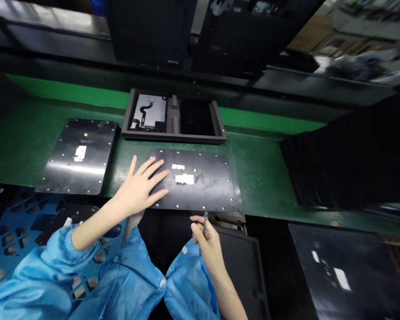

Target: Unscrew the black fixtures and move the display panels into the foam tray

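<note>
My left hand (140, 184) is open, fingers spread across the left end of a black panel (203, 195) lying flat at the front edge of the green table (260, 178). My right hand (209, 244) is curled closed, pinching a slim tool (206, 216) with its rounded grey tip pointing up, just in front of the panel's near edge. Most of the tool is hidden by my fingers, so I can't tell what kind it is.

The panel has small dots along its edges and white labels (185, 179) near its middle, with a small yellow mark beside them. Just behind it sits a grey tray (175, 138) with two compartments; the left one holds a pale flat part (154, 111) with a black, winding ribbon on it, and the right one looks black inside. To the left, near my hand, lies another black panel with a single white label (80, 153).
</note>
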Demonstrator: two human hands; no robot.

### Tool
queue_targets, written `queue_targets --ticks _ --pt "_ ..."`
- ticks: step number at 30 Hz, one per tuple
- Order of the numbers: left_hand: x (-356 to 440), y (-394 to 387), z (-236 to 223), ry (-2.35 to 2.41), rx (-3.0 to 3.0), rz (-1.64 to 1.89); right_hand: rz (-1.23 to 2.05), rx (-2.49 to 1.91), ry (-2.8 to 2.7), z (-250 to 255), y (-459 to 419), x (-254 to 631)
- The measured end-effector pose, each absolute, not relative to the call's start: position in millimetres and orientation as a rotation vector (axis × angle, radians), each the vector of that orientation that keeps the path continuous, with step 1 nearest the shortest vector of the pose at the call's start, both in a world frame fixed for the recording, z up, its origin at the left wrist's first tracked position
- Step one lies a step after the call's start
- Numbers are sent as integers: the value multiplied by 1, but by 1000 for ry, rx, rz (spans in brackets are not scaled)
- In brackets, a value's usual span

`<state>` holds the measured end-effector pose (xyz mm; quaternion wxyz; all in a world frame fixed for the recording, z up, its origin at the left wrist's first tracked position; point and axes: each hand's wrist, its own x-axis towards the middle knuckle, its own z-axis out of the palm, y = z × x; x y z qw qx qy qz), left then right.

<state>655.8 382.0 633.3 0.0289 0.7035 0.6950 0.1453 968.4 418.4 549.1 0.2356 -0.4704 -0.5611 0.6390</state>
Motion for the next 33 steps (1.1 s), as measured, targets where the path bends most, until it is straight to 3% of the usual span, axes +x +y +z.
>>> queue_targets --ticks 9,16,21,29,33 --pt "712 534 633 2153 2109 403 1614 -1404 -1305 543 417 981" --pt "726 548 626 2185 2156 366 1583 -1356 -1243 545 429 980" --pt "722 548 627 2146 2195 341 1738 -1331 -1192 556 438 984" --pt "722 549 626 2136 2157 409 1487 -1431 -1960 605 481 1011" --pt "723 528 627 1884 2338 416 1024 -1555 -2395 628 485 1011"
